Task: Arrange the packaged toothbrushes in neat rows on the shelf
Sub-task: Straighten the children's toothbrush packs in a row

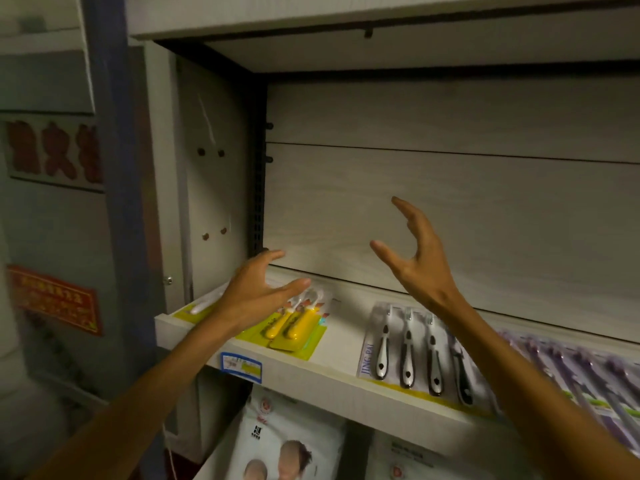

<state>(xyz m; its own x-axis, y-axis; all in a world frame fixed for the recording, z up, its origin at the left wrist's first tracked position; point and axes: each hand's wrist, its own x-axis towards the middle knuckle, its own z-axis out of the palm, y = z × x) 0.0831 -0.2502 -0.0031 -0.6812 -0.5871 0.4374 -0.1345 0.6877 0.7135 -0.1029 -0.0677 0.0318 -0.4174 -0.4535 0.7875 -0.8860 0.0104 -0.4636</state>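
Packs of yellow-handled toothbrushes (294,327) lie at the left end of the pale wooden shelf (332,379). A pack of black-and-white toothbrushes (415,351) lies in the middle, and several purple packs (581,372) overlap at the right. My left hand (252,292) hovers open just above the yellow packs, fingers spread, holding nothing. My right hand (415,258) is raised open above the shelf, over the gap between the yellow and black-and-white packs, fingers curved and apart.
A blue-edged price tag (241,365) sticks to the shelf's front edge. Below hang white packages with printed heads (277,445). The shelf's left side wall (211,188) and back panel (450,209) close in the space; another shelf board (346,15) lies overhead.
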